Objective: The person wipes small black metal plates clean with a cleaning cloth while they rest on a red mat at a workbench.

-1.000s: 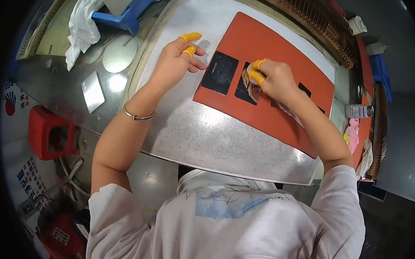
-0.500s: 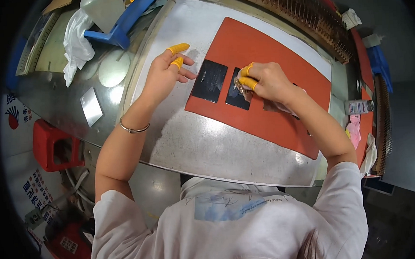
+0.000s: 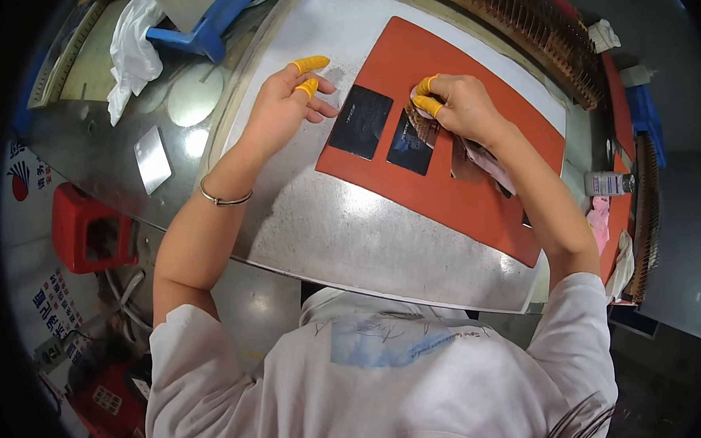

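An orange-red mat [image 3: 445, 202] carries several flat, dark glossy rectangular panels. My left hand [image 3: 285, 111] is open beside the leftmost panel [image 3: 361, 122], its fingers apart and holding nothing; yellow finger cots cover the thumb and index finger. My right hand [image 3: 465, 110], also with yellow finger cots, pinches a crumpled cloth [image 3: 422, 124] with pale and brown patches over the far end of the second panel [image 3: 410, 148]. Part of the cloth [image 3: 486, 163] hangs below the palm. Further panels to the right are partly hidden by my right hand and forearm.
The mat lies on a white-covered worktable [image 3: 327, 220]. A bristled wooden rack [image 3: 515, 32] runs along the far edge. To the left are a silver card-like plate [image 3: 153, 160], white plastic [image 3: 134, 56] and a blue frame [image 3: 202, 36]. A small bottle [image 3: 609, 182] stands at right.
My right hand has moved with the cloth toward the far end of the second panel, uncovering more of its near part. My left hand stays open beside the first panel. The view has shifted slightly.
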Tool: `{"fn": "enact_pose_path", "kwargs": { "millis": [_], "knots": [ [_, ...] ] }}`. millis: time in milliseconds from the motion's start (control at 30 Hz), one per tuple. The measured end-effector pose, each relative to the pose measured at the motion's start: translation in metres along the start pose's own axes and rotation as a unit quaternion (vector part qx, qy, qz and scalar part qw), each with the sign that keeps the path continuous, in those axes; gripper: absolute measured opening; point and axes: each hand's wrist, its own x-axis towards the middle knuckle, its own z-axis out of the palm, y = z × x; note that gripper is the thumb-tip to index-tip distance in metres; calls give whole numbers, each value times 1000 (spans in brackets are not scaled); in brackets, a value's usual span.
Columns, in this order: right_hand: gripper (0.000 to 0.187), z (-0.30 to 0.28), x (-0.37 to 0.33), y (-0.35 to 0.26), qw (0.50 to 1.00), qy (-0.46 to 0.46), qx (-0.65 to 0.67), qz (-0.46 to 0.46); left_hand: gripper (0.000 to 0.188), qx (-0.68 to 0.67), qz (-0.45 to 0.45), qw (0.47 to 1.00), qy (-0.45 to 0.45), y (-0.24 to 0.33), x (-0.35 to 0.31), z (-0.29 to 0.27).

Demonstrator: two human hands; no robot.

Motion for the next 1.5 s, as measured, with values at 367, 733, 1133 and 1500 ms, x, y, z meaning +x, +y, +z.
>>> {"fn": "enact_pose_path", "kwargs": {
  "millis": [367, 733, 1133, 1500],
  "knots": [
    [10, 12, -51, -2, 990, 5, -110, -86, 33, -3, 12, 1000, -3, -6, 1, -1],
    [10, 3, -52, 10, 998, 16, -67, -16, 33, -2, 12, 1000, 11, -5, 0, 2],
    [15, 11, -25, -17, 997, 25, 59, 48, 41, 13, 17, 1000, -8, 1, 3, 0],
    [16, -12, -74, -23, 678, 80, 730, 31, 36, -41, 101, 993, 43, 7, -22, 29]
  ]
}}
